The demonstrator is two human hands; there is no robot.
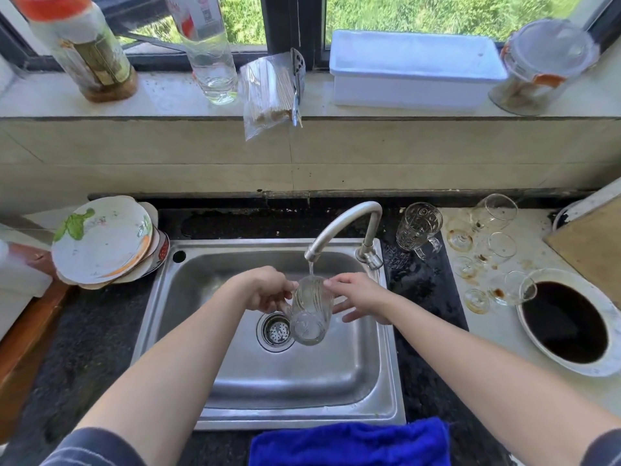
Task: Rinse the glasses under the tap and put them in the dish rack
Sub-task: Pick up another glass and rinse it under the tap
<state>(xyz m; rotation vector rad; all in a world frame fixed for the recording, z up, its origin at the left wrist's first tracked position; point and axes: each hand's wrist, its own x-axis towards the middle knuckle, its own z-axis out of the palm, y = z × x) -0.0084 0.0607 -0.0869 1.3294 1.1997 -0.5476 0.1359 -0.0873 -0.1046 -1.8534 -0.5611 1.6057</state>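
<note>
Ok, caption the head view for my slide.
Left hand holds a clear ribbed glass mug under the running curved steel tap; right hand touches its side.

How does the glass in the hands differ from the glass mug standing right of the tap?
The held glass is gripped by the left hand over the sink; the mug stands on the dark counter, untouched. Tap water falls on the held glass; the mug is out of the stream. Both are clear patterned glass.
</note>
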